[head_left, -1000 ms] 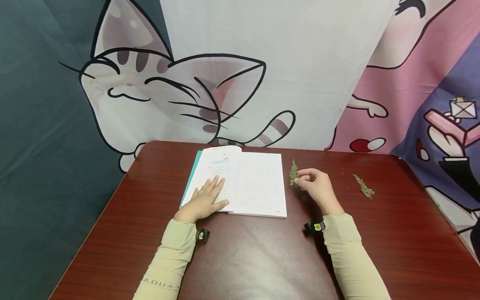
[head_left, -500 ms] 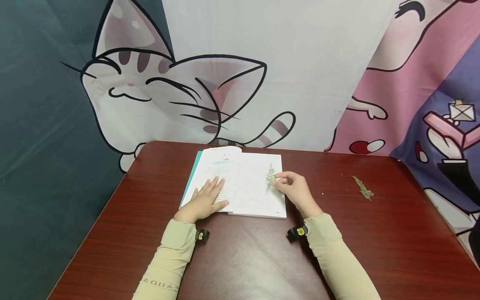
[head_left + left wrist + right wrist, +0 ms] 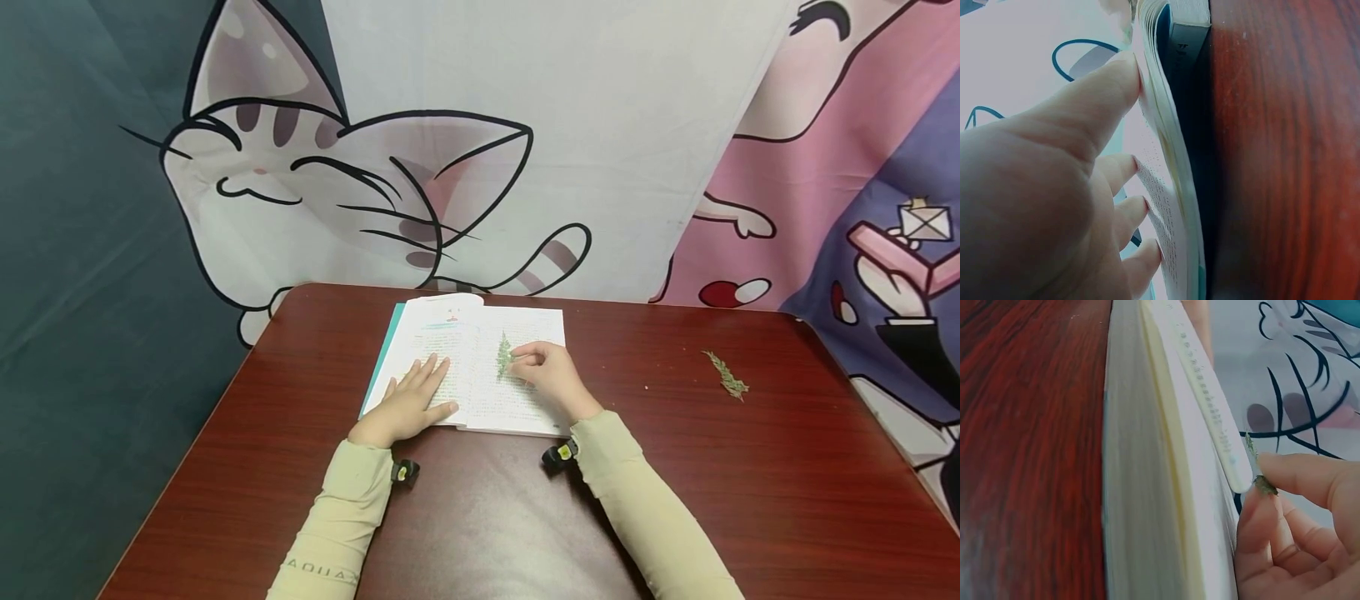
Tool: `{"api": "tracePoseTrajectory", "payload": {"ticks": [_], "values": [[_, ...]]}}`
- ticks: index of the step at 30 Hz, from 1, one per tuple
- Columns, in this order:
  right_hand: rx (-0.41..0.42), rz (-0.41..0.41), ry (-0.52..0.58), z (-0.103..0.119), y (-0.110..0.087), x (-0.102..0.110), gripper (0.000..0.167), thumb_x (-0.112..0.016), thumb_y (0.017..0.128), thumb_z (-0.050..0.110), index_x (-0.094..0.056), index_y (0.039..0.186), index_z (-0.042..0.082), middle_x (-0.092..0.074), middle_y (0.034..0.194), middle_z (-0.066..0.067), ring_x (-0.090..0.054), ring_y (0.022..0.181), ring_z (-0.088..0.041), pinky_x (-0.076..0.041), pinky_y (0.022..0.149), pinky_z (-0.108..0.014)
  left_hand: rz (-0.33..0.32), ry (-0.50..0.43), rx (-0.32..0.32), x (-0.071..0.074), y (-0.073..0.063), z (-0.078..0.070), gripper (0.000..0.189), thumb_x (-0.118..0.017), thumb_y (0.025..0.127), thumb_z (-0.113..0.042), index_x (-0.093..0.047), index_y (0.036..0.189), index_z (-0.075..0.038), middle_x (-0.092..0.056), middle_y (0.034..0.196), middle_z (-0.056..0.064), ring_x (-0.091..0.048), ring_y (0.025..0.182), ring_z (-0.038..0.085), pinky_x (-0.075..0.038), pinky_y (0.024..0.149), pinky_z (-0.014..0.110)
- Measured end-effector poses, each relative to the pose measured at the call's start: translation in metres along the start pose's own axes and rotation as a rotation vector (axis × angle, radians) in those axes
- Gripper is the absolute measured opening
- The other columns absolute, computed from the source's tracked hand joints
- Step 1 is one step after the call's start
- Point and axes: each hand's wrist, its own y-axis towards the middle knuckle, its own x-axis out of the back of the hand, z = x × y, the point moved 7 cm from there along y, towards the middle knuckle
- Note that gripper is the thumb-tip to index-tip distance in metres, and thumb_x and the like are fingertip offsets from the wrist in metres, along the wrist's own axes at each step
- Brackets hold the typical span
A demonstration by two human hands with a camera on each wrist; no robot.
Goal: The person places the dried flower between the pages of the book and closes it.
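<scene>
left hand [image 3: 405,406] lay with spread fingers on the open book [image 3: 438,329], holding nothing; right hand [image 3: 553,373] pinched a small leaf [image 3: 504,357] between thumb and finger over the right page [image 3: 517,410]. it looked very light and fragile, so a soft grip near its lower end seemed safest.

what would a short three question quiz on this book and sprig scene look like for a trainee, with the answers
1. Fill in the gap: the left hand rests on the ____ page of the open book.
2. Pick one: which hand pinches a sprig? a) left b) right c) neither
3. True or false: a second sprig lies on the table, apart from the book.

Key: 1. left; 2. b, the right hand; 3. true
</scene>
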Motion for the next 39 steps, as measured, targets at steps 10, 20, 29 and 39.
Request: {"api": "tracePoseTrajectory", "payload": {"ticks": [10, 20, 29, 39], "values": [[0.022, -0.011, -0.1, 0.004, 0.001, -0.008, 0.019, -0.08, 0.086, 0.01, -0.074, 0.103, 0.004, -0.072, 0.084, -0.005, -0.064, 0.072, -0.015, -0.05, 0.068, -0.027, -0.01, 0.0, 0.003, 0.0, -0.001, 0.0, 0.077, -0.054, 0.104, -0.044, -0.019, 0.163, -0.01, -0.01, 0.169, 0.017, -0.004, 0.154, 0.042, -0.004, 0.116, 0.071], [0.153, 0.077, -0.234, 0.012, -0.007, -0.002, 0.016, -0.076, 0.089, 0.009, -0.074, 0.105, 0.005, -0.072, 0.092, -0.005, -0.065, 0.084, -0.019, -0.052, 0.08, -0.035, -0.006, 0.004, 0.002, -0.001, -0.001, 0.0, 0.078, -0.055, 0.104, -0.044, -0.018, 0.163, -0.011, -0.009, 0.169, 0.015, -0.004, 0.155, 0.041, -0.004, 0.117, 0.07], [0.369, 0.157, -0.362, 0.025, -0.031, 0.025, 0.012, -0.074, 0.09, 0.007, -0.074, 0.101, 0.005, -0.069, 0.086, 0.0, -0.063, 0.078, -0.014, -0.053, 0.074, -0.033, -0.002, 0.009, 0.005, 0.001, -0.001, -0.001, 0.077, -0.054, 0.104, -0.044, -0.018, 0.164, -0.011, -0.009, 0.169, 0.015, -0.003, 0.155, 0.04, -0.004, 0.117, 0.07], [0.547, 0.261, -0.558, 0.027, -0.06, 0.038, 0.012, -0.078, 0.086, 0.006, -0.072, 0.097, 0.008, -0.065, 0.087, 0.004, -0.06, 0.074, -0.009, -0.051, 0.066, -0.027, -0.009, 0.011, 0.006, 0.003, -0.002, 0.0, 0.077, -0.054, 0.104, -0.044, -0.018, 0.164, -0.011, -0.009, 0.169, 0.015, -0.004, 0.154, 0.041, -0.004, 0.117, 0.07]]}}
